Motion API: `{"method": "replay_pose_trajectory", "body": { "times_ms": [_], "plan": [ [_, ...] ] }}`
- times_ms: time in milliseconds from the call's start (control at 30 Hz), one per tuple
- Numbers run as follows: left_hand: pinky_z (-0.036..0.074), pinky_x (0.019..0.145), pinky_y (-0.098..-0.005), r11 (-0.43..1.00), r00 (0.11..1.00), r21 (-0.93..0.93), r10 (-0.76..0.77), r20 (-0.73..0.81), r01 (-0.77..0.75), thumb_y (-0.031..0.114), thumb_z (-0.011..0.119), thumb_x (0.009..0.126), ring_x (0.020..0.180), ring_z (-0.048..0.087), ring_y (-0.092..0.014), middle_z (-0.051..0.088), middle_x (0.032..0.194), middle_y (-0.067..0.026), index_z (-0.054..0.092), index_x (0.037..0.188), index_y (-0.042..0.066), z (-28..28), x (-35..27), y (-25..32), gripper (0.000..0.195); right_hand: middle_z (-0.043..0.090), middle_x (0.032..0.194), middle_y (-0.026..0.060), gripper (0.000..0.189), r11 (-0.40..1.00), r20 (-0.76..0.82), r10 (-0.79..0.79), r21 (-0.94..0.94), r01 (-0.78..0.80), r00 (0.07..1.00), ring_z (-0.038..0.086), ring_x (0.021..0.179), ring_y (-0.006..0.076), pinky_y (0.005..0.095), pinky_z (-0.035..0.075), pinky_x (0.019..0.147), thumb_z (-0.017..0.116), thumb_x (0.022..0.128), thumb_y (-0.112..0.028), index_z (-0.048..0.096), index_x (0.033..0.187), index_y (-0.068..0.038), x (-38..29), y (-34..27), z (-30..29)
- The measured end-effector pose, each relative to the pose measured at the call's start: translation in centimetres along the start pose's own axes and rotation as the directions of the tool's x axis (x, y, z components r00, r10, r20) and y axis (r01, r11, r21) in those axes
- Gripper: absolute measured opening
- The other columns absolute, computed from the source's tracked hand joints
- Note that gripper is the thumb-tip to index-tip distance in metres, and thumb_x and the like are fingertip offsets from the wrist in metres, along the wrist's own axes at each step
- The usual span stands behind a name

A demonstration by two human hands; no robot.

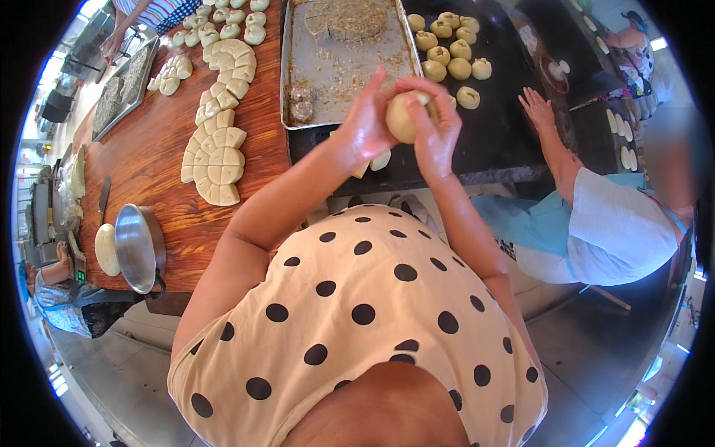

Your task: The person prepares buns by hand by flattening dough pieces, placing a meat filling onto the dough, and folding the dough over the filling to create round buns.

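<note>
My left hand [364,125] cups a round ball of pale dough [401,120] from the left, its fingers spread upward. Over the ball's right side curl the fingers and thumb of my right hand [438,137]. The ball is held above the near right corner of a metal baking tray [329,72]. In the tray lie a flattened mass of speckled filling [352,22] and small lumps of filling [302,106]. Several dough balls with pinched tops [460,49] sit on the black tabletop to the right. Cut dough pieces [380,161] show partly hidden below my hands.
On the wooden table [151,179] lie scored dough pieces [215,162], shaped dough balls [255,28], a tray of filling slabs [120,89], a knife [104,195] and a steel pan [137,246]. At right, a co-worker's hand [539,109] reaches over the black table. Other people stand around.
</note>
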State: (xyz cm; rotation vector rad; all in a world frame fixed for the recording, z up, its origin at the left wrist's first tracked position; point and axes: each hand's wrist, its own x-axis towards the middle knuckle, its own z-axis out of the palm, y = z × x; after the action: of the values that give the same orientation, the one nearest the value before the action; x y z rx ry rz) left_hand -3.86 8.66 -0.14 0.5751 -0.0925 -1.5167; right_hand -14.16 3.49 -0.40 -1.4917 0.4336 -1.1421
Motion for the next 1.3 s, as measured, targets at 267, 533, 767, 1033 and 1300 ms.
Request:
{"method": "replay_pose_trajectory", "body": {
  "times_ms": [267,533,767,1033,1300],
  "plan": [
    [0.049,0.097,-0.0425,0.979,0.997,-0.201,0.016,-0.078,-0.031,0.052,0.045,0.098,0.108,0.061,-0.027,0.062,0.113,-0.0137,0.055,0.112,0.009,-3.3,1.4,-2.1,0.047,0.068,0.106,0.0125,0.008,0.964,0.012,-0.022,-0.266,0.024,1.0,0.062,0.105,0.0199,0.038,0.039,0.106,0.066,0.088,-0.007,0.06,0.088,-0.002,-1.8,1.4,1.7],
    [0.05,0.094,-0.0414,0.991,0.996,-0.131,0.01,-0.085,-0.021,0.049,0.048,0.098,0.109,0.062,-0.025,0.06,0.12,-0.0135,0.053,0.119,0.007,-3.1,-0.1,-0.6,0.048,0.065,0.115,0.0204,0.037,0.975,-0.148,0.113,-0.176,-0.138,0.982,0.061,0.111,0.0249,0.0335,0.045,0.098,0.046,0.099,-0.008,0.042,0.135,0.003,-1.2,1.9,3.2],
    [0.05,0.096,-0.0415,0.965,0.999,-0.26,-0.038,-0.037,0.028,0.045,0.047,0.099,0.109,0.062,-0.026,0.06,0.119,-0.013,0.051,0.123,0.005,-4.7,0.0,0.0,0.047,0.055,0.134,0.0217,0.05,0.994,-0.235,0.063,-0.077,-0.083,0.97,0.051,0.127,0.0299,0.0392,0.035,0.109,0.04,0.103,-0.014,0.028,0.15,-0.002,-1.4,2.4,4.8],
    [0.05,0.095,-0.0387,0.919,0.983,-0.377,-0.163,-0.086,0.119,0.047,0.045,0.099,0.104,0.062,-0.023,0.063,0.109,-0.0105,0.057,0.112,0.007,-8.4,2.8,-4.4,0.044,0.069,0.094,0.0119,0.013,0.787,0.162,-0.189,-0.565,0.248,0.969,0.067,0.093,0.0262,0.0493,0.042,0.104,0.054,0.095,-0.007,0.064,0.091,-0.001,-3.0,4.3,2.2],
    [0.054,0.081,-0.0331,0.911,0.934,-0.403,-0.219,-0.283,0.091,0.041,0.049,0.099,0.083,0.065,-0.017,0.064,0.088,-0.0017,0.058,0.093,0.014,-6.5,3.3,-4.3,0.029,0.07,0.091,0.0125,0.016,0.773,0.133,-0.201,-0.587,0.24,0.971,0.067,0.089,0.0306,0.0465,0.049,0.097,0.048,0.096,-0.002,0.063,0.099,0.001,-3.2,7.0,0.7]
  ]
}}
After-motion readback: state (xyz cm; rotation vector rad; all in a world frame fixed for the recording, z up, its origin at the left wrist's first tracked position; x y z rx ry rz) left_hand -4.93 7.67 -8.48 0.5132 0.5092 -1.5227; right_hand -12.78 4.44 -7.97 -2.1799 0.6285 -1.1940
